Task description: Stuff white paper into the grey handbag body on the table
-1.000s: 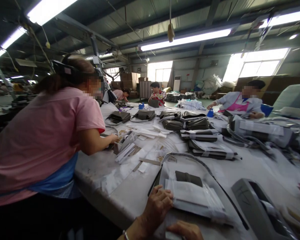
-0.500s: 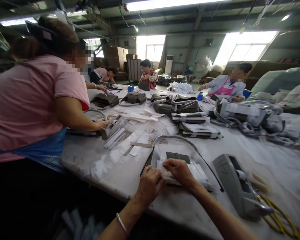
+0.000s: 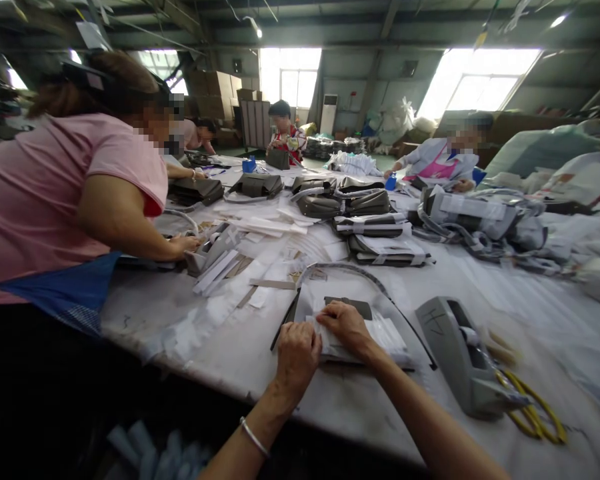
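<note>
The fingers of the left hand (image 3: 296, 350) are curled down onto the near left edge of a white wrapped packet (image 3: 380, 333); whether they pinch it or only press cannot be told. The right hand (image 3: 347, 323) lies beside it, fingers bent and pressed on the top of the same packet, the two hands almost touching at their fingertips. The packet lies flat under and just beyond both sets of fingers, spreading out to the right of them.

A dark flat piece (image 3: 353, 305) shows just behind the packet, and a dark curved strap (image 3: 360, 272) loops round the far side of it. The packet rests on the grey worktable (image 3: 220, 347), near its front edge. To the right of the packet stands a grey tape dispenser (image 3: 455, 353), with yellow-handled scissors (image 3: 535, 417) just beyond that. Left of the packet, loose white strips (image 3: 220, 270) lie scattered, and a person in a pink shirt (image 3: 70, 187) leans over the table with a hand on them. Behind the packet, folded dark bags (image 3: 365, 200) are stacked, well apart from it.
</note>
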`<state>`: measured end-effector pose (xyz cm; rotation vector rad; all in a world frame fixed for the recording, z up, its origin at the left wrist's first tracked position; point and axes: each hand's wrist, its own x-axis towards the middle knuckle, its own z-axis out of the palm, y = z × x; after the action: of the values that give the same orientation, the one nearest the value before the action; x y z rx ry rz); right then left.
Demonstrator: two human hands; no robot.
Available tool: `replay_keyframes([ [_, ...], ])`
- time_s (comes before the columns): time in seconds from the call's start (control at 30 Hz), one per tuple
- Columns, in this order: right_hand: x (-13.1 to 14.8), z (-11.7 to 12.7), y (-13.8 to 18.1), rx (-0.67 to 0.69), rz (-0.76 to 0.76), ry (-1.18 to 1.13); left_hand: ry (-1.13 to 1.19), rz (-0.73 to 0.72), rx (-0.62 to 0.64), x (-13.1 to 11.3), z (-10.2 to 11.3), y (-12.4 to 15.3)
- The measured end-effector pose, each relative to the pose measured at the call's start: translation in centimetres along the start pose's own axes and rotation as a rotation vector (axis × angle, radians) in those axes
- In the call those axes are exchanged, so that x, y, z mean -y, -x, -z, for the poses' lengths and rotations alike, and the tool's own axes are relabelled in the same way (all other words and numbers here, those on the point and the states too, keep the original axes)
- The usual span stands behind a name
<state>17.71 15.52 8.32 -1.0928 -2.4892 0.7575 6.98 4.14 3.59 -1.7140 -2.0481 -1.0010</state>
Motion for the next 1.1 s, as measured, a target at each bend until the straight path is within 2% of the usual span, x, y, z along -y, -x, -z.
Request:
replay_keyframes([
  [0.17, 0.0, -0.3, -0.2, 0.009, -0.08, 0.03, -0.02, 0.002, 0.045, -0.2, 0.6, -0.3],
  [0.37, 0.0, -0.7, -0.6, 0.022, -0.133, 0.064, -0.043, -0.22, 0.035, -1.5, 1.8, 0.6],
  [0.53, 0.6, -0.6, -0.6, 0.022, -0.121, 0.115, -0.072, -0.247, 0.095, -1.8, 1.2, 2.3],
  [0.73, 0.2, -1.0, -0.2, 0.017, -0.04, 0.181, -0.158, -0.213, -0.019, -2.0, -0.2, 3.1],
  [0.87, -0.5, -1.2, -1.4, 0.09, -0.02, 0.214, -0.249, -0.273, -0.158, -1.3, -2.1, 2.7],
  [0.97, -0.4, -0.8, -1.9, 0.11, -0.009, 0.259, -0.283, -0.282, -0.207, -1.1, -3.0, 2.8],
  [1.1, -0.9, -0.5, -2.1, 0.029, 0.019, 0.325, -0.29, -0.277, -0.241, -1.3, -3.4, 2.8],
])
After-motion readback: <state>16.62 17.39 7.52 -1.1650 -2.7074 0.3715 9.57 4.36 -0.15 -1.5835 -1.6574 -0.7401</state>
